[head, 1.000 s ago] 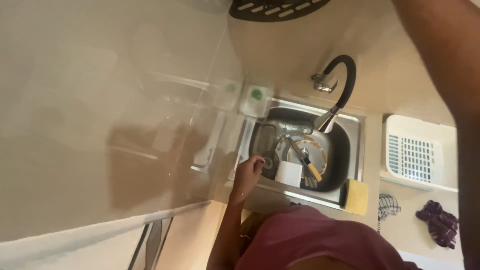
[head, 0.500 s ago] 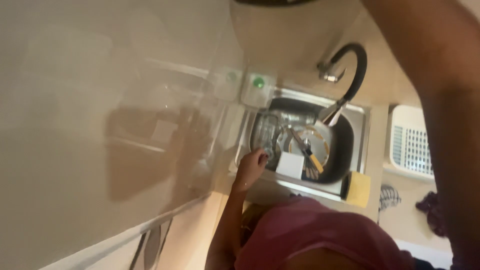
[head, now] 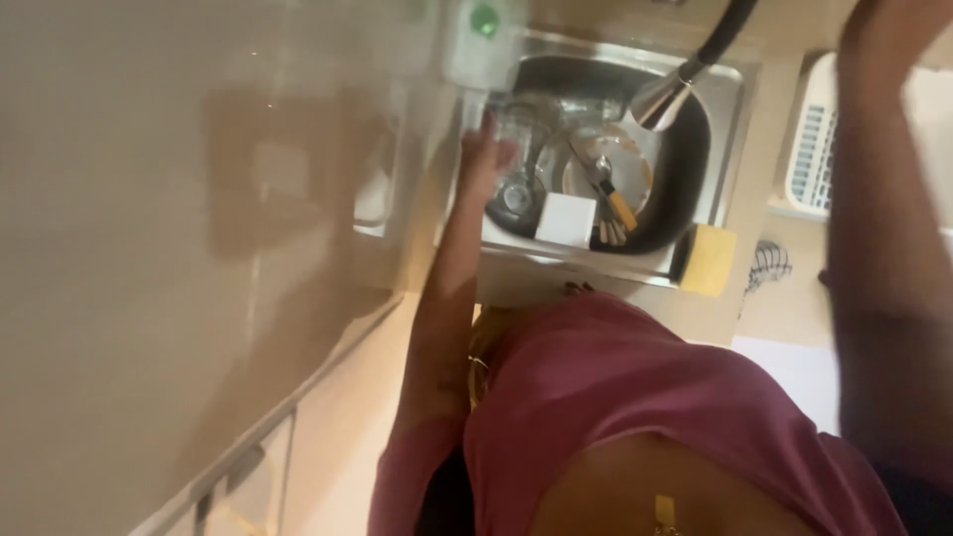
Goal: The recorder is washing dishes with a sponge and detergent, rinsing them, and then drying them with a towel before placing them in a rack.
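Reaching down into the sink, the left hand is spreading its fingers loosely, about half open, and pressing against a clear drinking glass at the basin's nine o'clock side; whether the fingers are actually gripping the glass is too blurred to tell. The right hand is lifting up at the frame's one o'clock corner, away from the sink, and it is motion-blurred, so how far it is opening and whether it is holding anything cannot be told.

The glass appears to be standing in the basin with its mouth facing up toward the camera, its long axis running roughly along the line of sight.

The steel sink is holding a dark round pan, and inside that a pale plate is lying with a yellow-handled utensil across it, handle pointing toward five o'clock. A white square block is sitting at the pan's seven o'clock edge. The black hose faucet is hanging its metal head over the plate. A yellow sponge is resting on the sink's rim at five o'clock.
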